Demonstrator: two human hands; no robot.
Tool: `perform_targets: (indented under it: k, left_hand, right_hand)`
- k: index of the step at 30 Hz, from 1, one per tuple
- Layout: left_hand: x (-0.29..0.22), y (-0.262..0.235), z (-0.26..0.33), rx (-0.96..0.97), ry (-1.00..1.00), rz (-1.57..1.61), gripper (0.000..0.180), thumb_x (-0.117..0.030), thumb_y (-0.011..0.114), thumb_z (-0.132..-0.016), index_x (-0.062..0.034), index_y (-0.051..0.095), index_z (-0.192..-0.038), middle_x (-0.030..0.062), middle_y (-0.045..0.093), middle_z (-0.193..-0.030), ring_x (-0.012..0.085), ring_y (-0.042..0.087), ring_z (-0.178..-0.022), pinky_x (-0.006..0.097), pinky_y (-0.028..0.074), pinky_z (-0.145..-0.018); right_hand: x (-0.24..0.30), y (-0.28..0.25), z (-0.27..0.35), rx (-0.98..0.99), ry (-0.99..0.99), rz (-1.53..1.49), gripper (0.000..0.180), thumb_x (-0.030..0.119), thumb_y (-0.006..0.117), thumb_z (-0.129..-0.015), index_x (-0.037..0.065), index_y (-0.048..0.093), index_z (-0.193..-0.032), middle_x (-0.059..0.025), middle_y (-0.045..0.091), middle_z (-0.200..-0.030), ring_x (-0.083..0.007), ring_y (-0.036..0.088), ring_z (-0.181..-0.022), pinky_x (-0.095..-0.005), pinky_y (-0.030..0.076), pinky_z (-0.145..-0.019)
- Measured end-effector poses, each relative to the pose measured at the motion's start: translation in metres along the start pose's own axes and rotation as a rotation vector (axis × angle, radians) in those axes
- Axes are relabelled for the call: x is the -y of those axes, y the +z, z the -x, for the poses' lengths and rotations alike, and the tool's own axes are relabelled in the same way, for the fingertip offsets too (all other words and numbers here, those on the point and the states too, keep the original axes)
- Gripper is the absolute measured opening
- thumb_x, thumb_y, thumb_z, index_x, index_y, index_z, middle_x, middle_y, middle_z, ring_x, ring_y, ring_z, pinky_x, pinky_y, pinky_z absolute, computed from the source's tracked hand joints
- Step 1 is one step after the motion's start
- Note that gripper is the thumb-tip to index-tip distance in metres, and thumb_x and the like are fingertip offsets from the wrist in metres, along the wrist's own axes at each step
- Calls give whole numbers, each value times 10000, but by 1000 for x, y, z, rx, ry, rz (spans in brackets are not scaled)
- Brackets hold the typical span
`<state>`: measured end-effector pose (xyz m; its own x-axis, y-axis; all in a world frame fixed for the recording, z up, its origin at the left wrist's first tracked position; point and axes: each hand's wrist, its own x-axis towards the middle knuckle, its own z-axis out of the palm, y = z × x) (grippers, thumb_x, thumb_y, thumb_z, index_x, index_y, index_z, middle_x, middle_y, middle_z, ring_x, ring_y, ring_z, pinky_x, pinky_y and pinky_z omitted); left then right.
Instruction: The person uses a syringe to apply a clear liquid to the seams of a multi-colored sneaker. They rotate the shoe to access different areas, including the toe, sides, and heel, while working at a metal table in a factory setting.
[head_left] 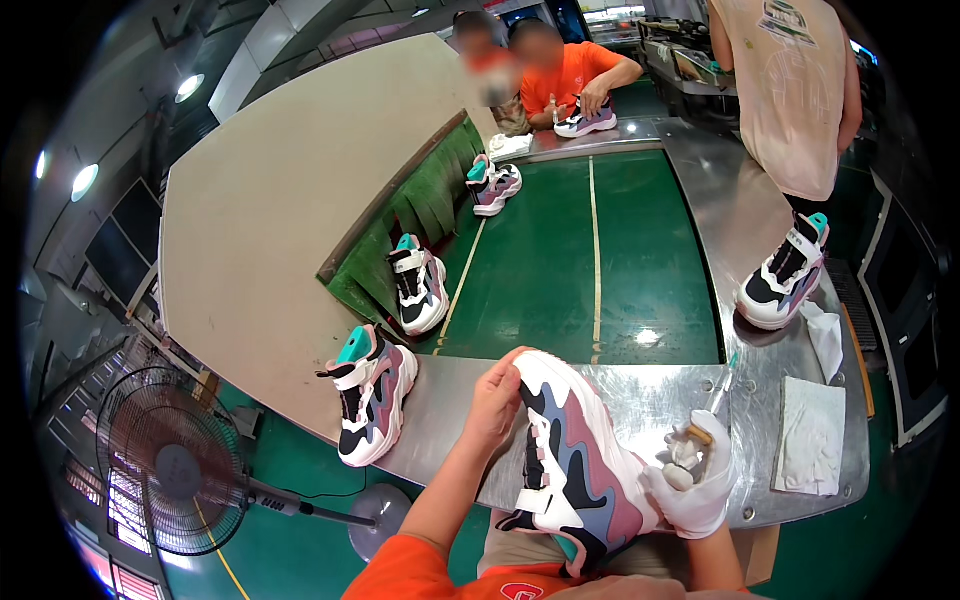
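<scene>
The bare left hand (495,400) grips the toe of a chunky pink-and-white sneaker (570,460) held near, over the metal counter (650,395). The gloved right hand (695,480), just right of it, is closed around a small brush (712,415).

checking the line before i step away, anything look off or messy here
Nothing stands out. The left hand steadies a sneaker, the gloved right hand holds a small tool, and the other shoes stand upright.

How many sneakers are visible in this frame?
6. One sneaker in the person's left hand; one on the metal ledge at left; two on the green belt; one at right; one with the far worker. Others may be hidden.
</scene>
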<state>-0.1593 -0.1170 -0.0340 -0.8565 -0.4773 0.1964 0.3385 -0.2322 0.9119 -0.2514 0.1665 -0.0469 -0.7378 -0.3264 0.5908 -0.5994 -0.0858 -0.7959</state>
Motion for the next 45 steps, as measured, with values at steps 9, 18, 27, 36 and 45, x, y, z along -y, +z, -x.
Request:
perform_targets:
  k: [9,18,27,36,45]
  left_hand:
    - [-5,2,0,-16,-4,-38,596,-364,600,-938,56,451,-1333,110,589,-1217,185,572,-1108,318,438,-964]
    - [-8,1,-3,-18,45,-41,558,-300,615,-936,61,457,-1331,108,594,-1217,179,570,-1110,301,438,-963]
    - [-5,-13,4,-16,-6,27,516,-294,585,-957,48,468,-1325,108,601,-1212,179,581,-1101,311,441,-962]
    - [-5,-17,3,-20,-13,37,506,-295,588,-956,38,477,-1320,98,603,-1212,168,580,-1099,323,444,-963]
    - [-6,-12,-1,-17,-31,41,505,-299,595,-953,22,481,-1326,74,615,-1190,154,584,-1071,316,449,-940]
  right_hand:
    - [-1,4,3,-16,12,10,763,159,841,-598,-22,478,-1244,-167,619,-962,-305,652,-792,-361,530,-731]
    - [10,3,-8,-33,-26,21,717,151,828,-610,-1,496,-1226,-161,621,-918,-291,648,-760,-373,525,-700]
    - [14,15,-4,-35,-48,109,723,157,841,-605,-7,502,-1221,-146,617,-932,-266,641,-777,-334,515,-727]
    - [47,12,-25,-114,460,-642,680,105,770,-637,48,477,-1248,-130,594,-898,-237,625,-745,-326,513,-675]
    - [1,-19,-21,490,-159,-2282,497,231,651,-858,77,414,-1267,-34,516,-718,-171,537,-481,-321,480,-414]
